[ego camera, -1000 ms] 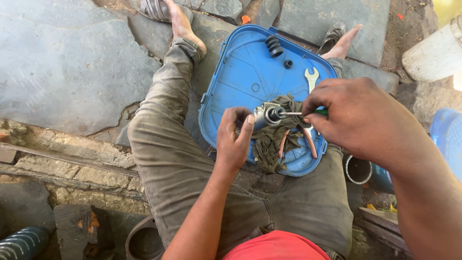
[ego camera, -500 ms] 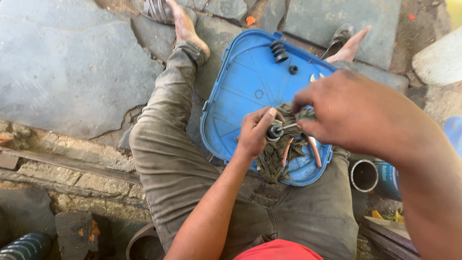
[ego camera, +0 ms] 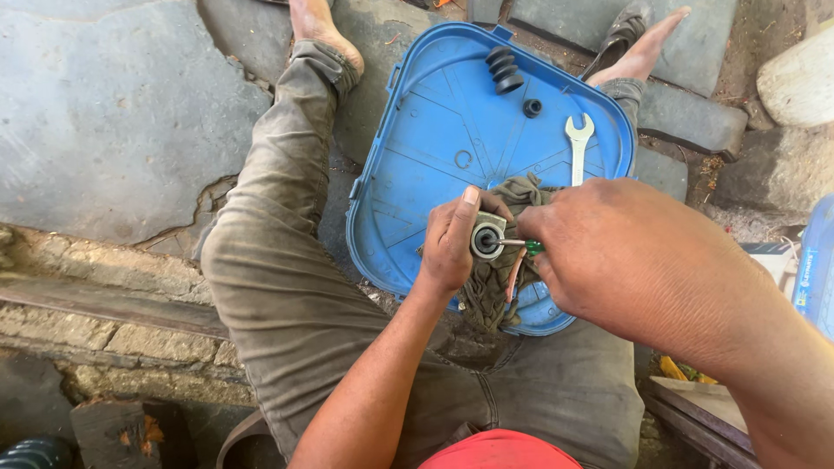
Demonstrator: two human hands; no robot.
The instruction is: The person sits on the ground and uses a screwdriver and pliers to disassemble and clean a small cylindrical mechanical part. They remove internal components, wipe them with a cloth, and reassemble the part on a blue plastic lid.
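Gripping a small metal cylinder [ego camera: 485, 239] with its round bore facing up, the left hand [ego camera: 452, 247] wraps fingers and thumb tight around the body, probably to keep it from turning. The right hand [ego camera: 625, 252], coming in from three o'clock, closes on a green-handled screwdriver [ego camera: 521, 245] whose thin shaft reaches the cylinder's mouth; the grip sits close to the tip, which would give fine control. Both hands work just above a grimy rag [ego camera: 504, 278] bunched on a blue plastic lid [ego camera: 434, 122] that lies across the person's lap, serving as a tray so loose parts stay put. At twelve o'clock on the lid rest a ribbed black rubber boot [ego camera: 503, 69] and a small black ring [ego camera: 532, 108]; an open-ended spanner [ego camera: 578, 148] lies toward one o'clock. The person sits with bare feet on cracked grey stone paving [ego camera: 113, 113]. A blue plastic container [ego camera: 817, 269] stands at three o'clock.
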